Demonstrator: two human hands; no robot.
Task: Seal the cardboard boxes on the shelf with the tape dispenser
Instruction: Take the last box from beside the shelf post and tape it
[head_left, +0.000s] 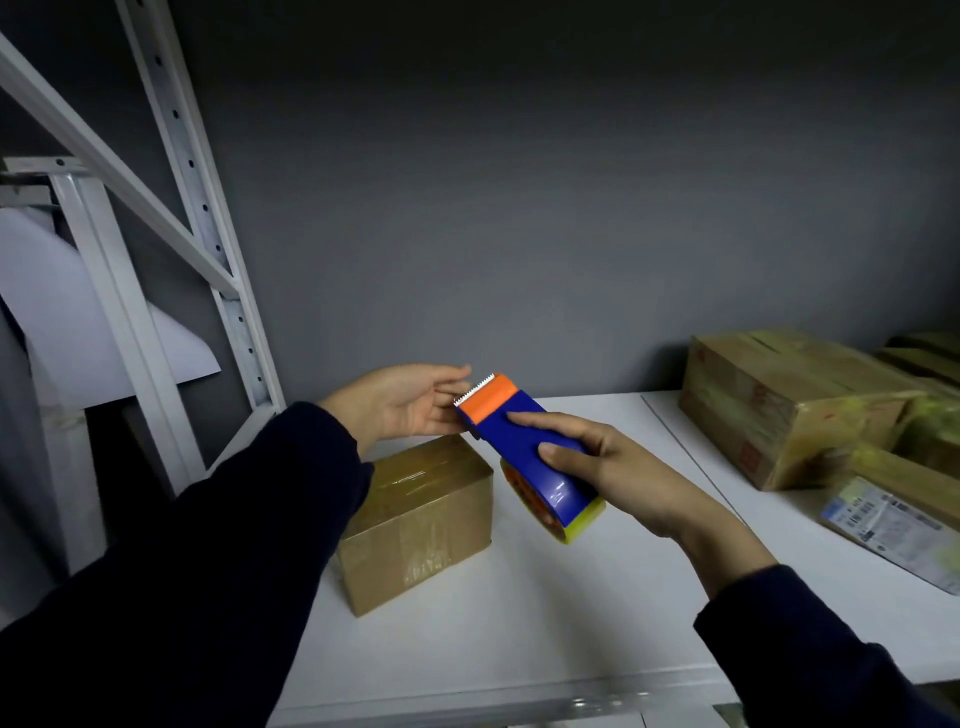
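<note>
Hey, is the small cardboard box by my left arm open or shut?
Shut. The small cardboard box has its top flaps lying flat, with glossy tape running across them.

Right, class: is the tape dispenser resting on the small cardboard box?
No: the tape dispenser sits in the grip of the right hand, lifted clear of the small cardboard box.

Dim grey wall (519, 208) behind a white shelf (571, 597) and perforated white upright (200, 218).
</note>
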